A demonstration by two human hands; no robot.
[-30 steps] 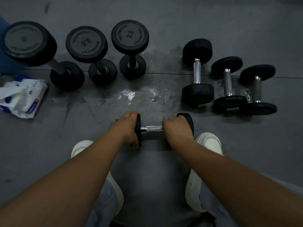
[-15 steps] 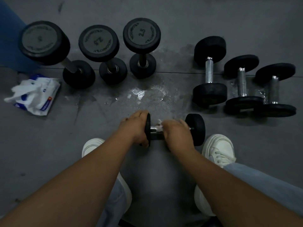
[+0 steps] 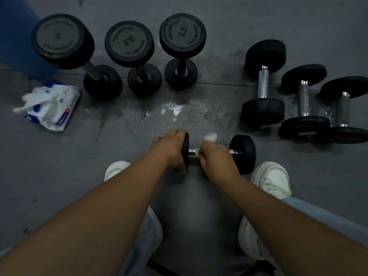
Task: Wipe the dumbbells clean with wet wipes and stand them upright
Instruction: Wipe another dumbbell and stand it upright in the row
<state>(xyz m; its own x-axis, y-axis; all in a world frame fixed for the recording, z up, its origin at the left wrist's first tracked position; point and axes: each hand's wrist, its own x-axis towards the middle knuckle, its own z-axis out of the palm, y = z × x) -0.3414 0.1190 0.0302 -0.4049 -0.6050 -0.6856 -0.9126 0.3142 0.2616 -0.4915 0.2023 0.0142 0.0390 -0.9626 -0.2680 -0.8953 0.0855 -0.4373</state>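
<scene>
Done: three upright dumbbells (image 3: 129,43), floor (image 3: 59,176) far-left | left hand (image 3: 169,149) gripping fourth dumbbell (image 3: 243,154), right hand (image 3: 216,157) clamping wipe (image 3: 210,137) | pending: three lying dumbbells (image 3: 303,100)

Between left hand (image 3: 171,150) and right hand (image 3: 217,158): dumbbell (image 3: 242,154). Beyond, leftward: three upright dumbbells (image 3: 129,43), wipes pack (image 3: 53,104) outermost. Beyond, rightward: three lying dumbbells (image 3: 303,100).

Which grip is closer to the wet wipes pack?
Left. The left grip holds the dumbbell by its left plate, right of the wet wipes pack; the right grip, on its handle, is farther right.
</scene>
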